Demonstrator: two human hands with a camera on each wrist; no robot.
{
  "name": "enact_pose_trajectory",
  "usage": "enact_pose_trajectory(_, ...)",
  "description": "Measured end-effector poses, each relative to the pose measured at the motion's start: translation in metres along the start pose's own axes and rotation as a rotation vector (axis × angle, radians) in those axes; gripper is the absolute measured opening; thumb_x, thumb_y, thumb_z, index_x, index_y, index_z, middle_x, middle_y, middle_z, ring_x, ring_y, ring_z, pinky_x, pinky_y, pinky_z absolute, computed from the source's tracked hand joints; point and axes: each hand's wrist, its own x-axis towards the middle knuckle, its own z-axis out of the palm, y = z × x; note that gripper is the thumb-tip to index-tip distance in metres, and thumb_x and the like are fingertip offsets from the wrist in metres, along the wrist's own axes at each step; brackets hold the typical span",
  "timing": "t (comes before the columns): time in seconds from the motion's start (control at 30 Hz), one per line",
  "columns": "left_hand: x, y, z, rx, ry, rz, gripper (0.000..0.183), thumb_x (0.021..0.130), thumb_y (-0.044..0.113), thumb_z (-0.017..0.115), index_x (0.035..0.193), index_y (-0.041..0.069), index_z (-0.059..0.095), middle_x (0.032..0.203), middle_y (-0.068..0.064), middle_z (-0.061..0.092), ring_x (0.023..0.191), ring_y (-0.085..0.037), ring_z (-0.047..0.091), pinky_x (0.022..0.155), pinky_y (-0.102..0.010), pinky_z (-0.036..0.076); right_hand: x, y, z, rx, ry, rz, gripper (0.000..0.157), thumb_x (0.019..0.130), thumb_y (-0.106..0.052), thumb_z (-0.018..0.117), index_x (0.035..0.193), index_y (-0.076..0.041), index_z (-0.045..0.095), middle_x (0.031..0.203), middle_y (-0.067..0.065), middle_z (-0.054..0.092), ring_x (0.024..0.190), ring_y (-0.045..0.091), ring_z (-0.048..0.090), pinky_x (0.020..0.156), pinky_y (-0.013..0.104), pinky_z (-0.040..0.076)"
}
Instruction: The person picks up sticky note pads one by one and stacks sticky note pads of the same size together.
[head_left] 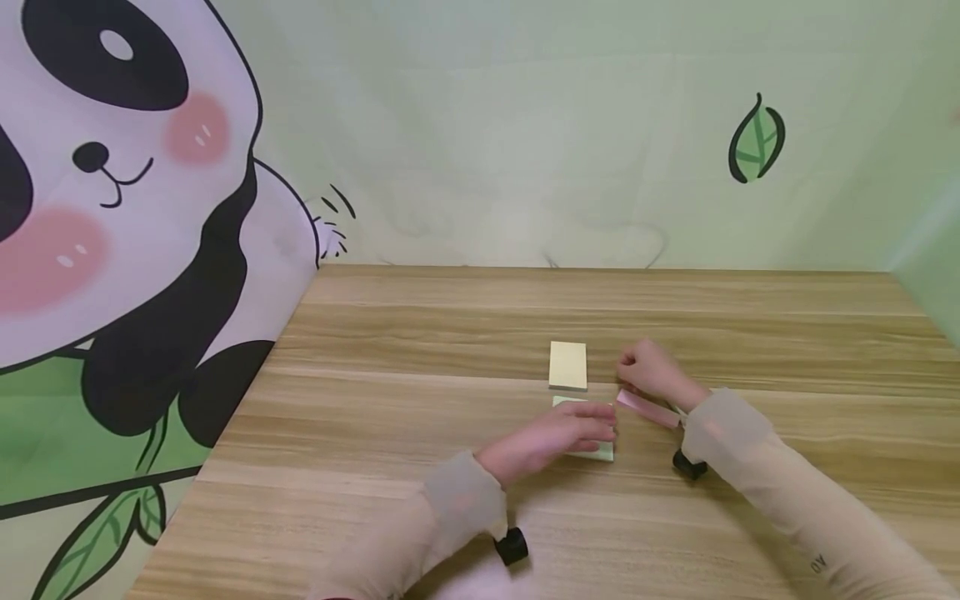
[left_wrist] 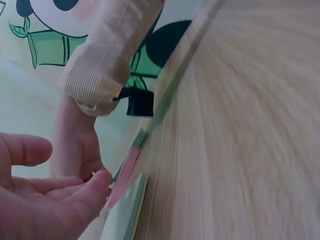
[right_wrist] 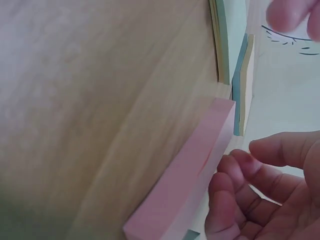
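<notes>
My left hand [head_left: 551, 437] reaches over a pale green sticky note pad [head_left: 600, 454], fingers extended and covering much of it. In the left wrist view the thumb and fingers are spread apart, with the green pad [left_wrist: 122, 215] beyond the fingertips. My right hand [head_left: 652, 371] is beside a narrow pink note pad [head_left: 647, 409]. Its fingers are loosely bent, and the right wrist view shows nothing between them, with the pink pad [right_wrist: 182, 175] right alongside. A dark green corner [right_wrist: 191, 235] shows at the pink pad's near end.
A pale yellow note pad [head_left: 567, 365] lies on the wooden table [head_left: 412, 333] just behind the green one. Black wrist cameras [head_left: 512, 547] hang below both sleeves. A panda-printed backdrop [head_left: 480, 150] closes off the table's far edge.
</notes>
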Motion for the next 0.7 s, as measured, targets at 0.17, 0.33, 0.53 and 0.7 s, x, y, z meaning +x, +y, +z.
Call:
enact_pose_trajectory(0.17,0.006,0.001,0.009,-0.102,-0.006,-0.027,0.051,0.088,0.008,0.046,0.134,-0.007,0.027,0.135,-0.022,0.036,0.119,-0.03,0.044,0.099,-0.037,0.036,-0.002,0.0,-0.003,-0.05,-0.035,0.018,0.022,0.073,-0.005,0.048,0.052,-0.01,0.044,0.047,-0.005,0.036,0.044,0.008,0.033,0.044,0.02,0.027)
enact_pose_trajectory(0.33,0.009,0.003,0.019,-0.207,0.006,-0.048,0.056,0.087,0.003,0.044,0.136,-0.008,0.019,0.138,-0.024,0.029,0.12,-0.032,0.042,0.101,-0.038,0.033,-0.005,-0.001,-0.006,-0.064,-0.078,0.051,0.029,0.071,-0.003,0.045,0.049,-0.015,0.033,0.044,-0.007,0.027,0.04,0.006,0.026,0.041,0.018,0.023)
enact_pose_trajectory(0.53,0.013,0.003,0.032,-0.35,0.017,-0.053,0.057,0.087,-0.002,0.041,0.136,-0.01,0.014,0.136,-0.022,0.029,0.123,-0.034,0.036,0.103,-0.041,0.029,-0.007,-0.001,-0.008,-0.098,-0.091,0.055,0.03,0.072,-0.004,0.045,0.048,-0.016,0.032,0.043,-0.007,0.026,0.039,0.005,0.028,0.04,0.018,0.024)
enact_pose_trajectory(0.7,0.016,0.004,0.039,-0.419,0.024,-0.059,0.034,0.085,-0.004,0.039,0.119,-0.003,0.035,0.1,-0.004,0.044,0.099,-0.018,0.047,0.097,-0.036,0.034,-0.007,-0.001,-0.008,-0.086,-0.104,0.069,0.031,0.072,-0.003,0.045,0.047,-0.016,0.032,0.042,-0.007,0.026,0.038,0.005,0.028,0.04,0.017,0.025)
